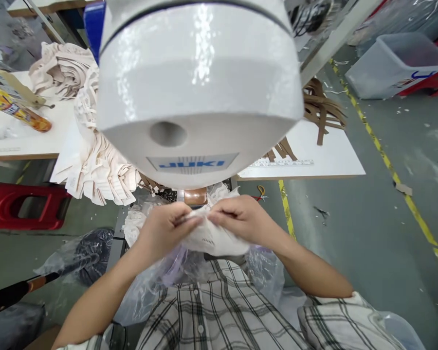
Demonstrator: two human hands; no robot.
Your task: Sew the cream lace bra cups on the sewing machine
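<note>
Both hands meet just below the big white sewing machine head [199,87]. My left hand [166,226] and my right hand [241,218] are closed, each pinching the top edge of a cream-white fabric piece [213,240] held between them. The piece hangs over a clear plastic bag [168,277] on my lap. A small brown part [195,197] of the machine shows right behind the fingers.
Stacks of cream cut pieces [98,170] lie on the white table [332,155] to the left, brown strips [321,114] to the right. An orange bottle [18,112], a red stool [22,206], scissors [260,193], a grey bin [397,63] and yellow floor tape [387,160] surround the spot.
</note>
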